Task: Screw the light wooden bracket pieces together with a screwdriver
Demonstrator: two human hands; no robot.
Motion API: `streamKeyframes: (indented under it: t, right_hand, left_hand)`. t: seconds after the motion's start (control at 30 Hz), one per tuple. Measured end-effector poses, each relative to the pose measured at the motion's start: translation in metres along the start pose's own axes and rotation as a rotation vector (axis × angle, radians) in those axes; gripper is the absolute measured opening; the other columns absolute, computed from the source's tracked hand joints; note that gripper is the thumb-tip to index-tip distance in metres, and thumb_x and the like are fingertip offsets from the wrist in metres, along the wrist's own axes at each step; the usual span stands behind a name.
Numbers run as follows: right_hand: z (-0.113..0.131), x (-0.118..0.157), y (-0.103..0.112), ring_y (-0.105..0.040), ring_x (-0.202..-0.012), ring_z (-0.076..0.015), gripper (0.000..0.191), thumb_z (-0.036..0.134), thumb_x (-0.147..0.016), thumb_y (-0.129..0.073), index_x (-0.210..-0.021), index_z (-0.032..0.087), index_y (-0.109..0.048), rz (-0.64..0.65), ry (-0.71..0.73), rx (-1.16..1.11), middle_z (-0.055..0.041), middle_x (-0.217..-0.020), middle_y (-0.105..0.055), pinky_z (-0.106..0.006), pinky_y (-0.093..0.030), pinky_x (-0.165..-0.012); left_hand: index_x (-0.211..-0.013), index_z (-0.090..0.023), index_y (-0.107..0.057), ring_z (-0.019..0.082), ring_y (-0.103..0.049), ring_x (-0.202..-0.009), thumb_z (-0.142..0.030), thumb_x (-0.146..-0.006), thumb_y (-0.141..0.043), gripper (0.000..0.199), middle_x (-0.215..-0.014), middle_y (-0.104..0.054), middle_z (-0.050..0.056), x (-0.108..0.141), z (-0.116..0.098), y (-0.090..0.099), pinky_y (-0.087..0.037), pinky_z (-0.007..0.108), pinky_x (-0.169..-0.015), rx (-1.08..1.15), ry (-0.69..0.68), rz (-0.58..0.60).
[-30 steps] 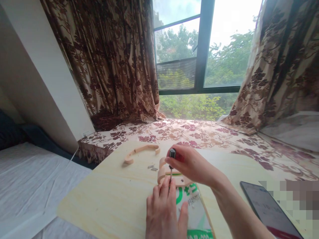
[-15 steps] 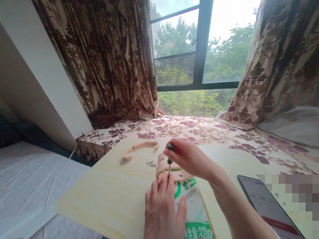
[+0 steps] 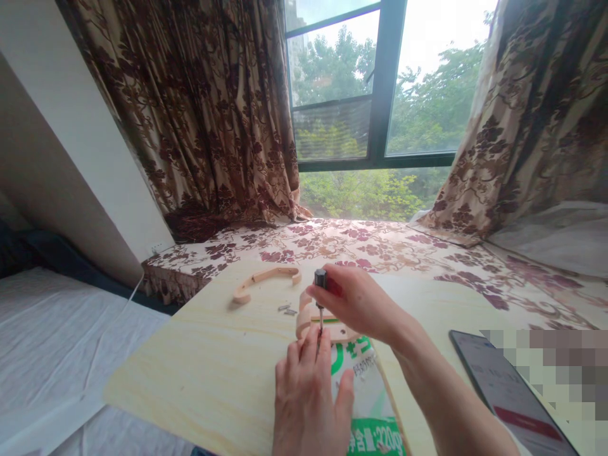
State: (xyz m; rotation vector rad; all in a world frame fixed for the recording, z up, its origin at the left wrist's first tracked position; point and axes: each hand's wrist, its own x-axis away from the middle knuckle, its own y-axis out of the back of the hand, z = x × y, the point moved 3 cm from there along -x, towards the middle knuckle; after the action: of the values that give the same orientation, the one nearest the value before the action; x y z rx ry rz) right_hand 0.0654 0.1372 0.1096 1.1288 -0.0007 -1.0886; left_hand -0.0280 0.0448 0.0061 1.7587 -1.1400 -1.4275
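My right hand (image 3: 354, 294) is closed around a screwdriver (image 3: 320, 278) with a dark handle, held upright with its shaft pointing down. Its tip meets a pale wooden piece (image 3: 338, 332) with curved ends and a hole; my fingers hide the contact point. My left hand (image 3: 311, 386) lies with fingers stretched out, the fingertips at the wooden piece on both sides of the shaft and the thumb apart. Beneath the hand and the wood is a white and green printed bag (image 3: 370, 392). Small metal screws (image 3: 287, 309) lie left of the wooden piece.
Another curved wooden piece (image 3: 266, 278) rests toward the back left of the light wood-grain table (image 3: 199, 361). A phone (image 3: 506, 386) lies at the right. Beyond the table is a flower-patterned window seat (image 3: 380, 244); a bed (image 3: 61, 342) is at the left.
The screwdriver handle has turned slightly and stands a little more upright in my right hand. My left hand keeps its place on the wood. The whole view has shifted slightly.
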Motion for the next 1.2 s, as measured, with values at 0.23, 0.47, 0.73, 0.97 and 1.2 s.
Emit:
streamKeyframes:
  t: [0.23,0.47,0.73,0.97,1.2]
  right_hand:
    - [0.0,0.002,0.005,-0.042,-0.057,-0.0104,0.017,0.033,-0.084,-0.055,-0.074,0.019,-0.055,0.021,-0.026,-0.045,0.0023,-0.063,-0.055,-0.025,-0.028,-0.053]
    - [-0.004,-0.001,0.001,-0.04,-0.055,-0.0099,0.026,0.035,-0.086,-0.053,-0.066,0.019,-0.05,0.014,-0.021,-0.058,0.0033,-0.057,-0.048,-0.025,-0.026,-0.051]
    - [-0.003,0.0,0.003,-0.043,-0.058,-0.0107,0.017,0.032,-0.084,-0.053,-0.073,0.019,-0.055,0.039,-0.022,-0.055,0.0023,-0.062,-0.053,-0.025,-0.029,-0.053]
    - [0.009,0.007,0.016,-0.045,-0.056,-0.0108,0.02,0.032,-0.084,-0.057,-0.068,0.019,-0.057,-0.019,0.013,-0.089,0.0019,-0.059,-0.053,-0.024,-0.033,-0.052]
    - [0.009,0.017,0.053,-0.052,-0.058,-0.0127,0.018,0.036,-0.085,-0.057,-0.077,0.02,-0.06,-0.554,0.036,-0.219,-0.0016,-0.068,-0.061,-0.025,-0.041,-0.054]
  left_hand:
    - [-0.131,-0.026,-0.046,0.023,-0.046,-0.116,-0.042,-0.089,-0.041,0.045,-0.138,-0.047,0.001,-0.001,0.002,0.0,-0.041,0.042,-0.094,-0.009,-0.027,0.003]
    - [-0.13,-0.026,-0.047,0.023,-0.044,-0.118,-0.039,-0.088,-0.04,0.045,-0.137,-0.048,0.0,-0.003,-0.003,0.003,-0.038,0.043,-0.095,0.029,0.026,0.024]
    - [-0.131,-0.025,-0.047,0.024,-0.046,-0.116,-0.035,-0.086,-0.042,0.046,-0.137,-0.048,0.003,-0.002,-0.003,0.005,-0.038,0.042,-0.093,0.025,0.016,0.023]
    - [-0.129,-0.026,-0.049,0.022,-0.048,-0.113,-0.032,-0.083,-0.047,0.047,-0.135,-0.051,0.0,0.0,0.001,-0.005,-0.041,0.038,-0.091,-0.039,-0.001,-0.076]
    - [-0.131,-0.027,-0.047,0.021,-0.049,-0.113,-0.039,-0.085,-0.045,0.048,-0.137,-0.048,-0.004,0.002,0.008,-0.009,-0.042,0.036,-0.09,-0.059,-0.065,-0.066]
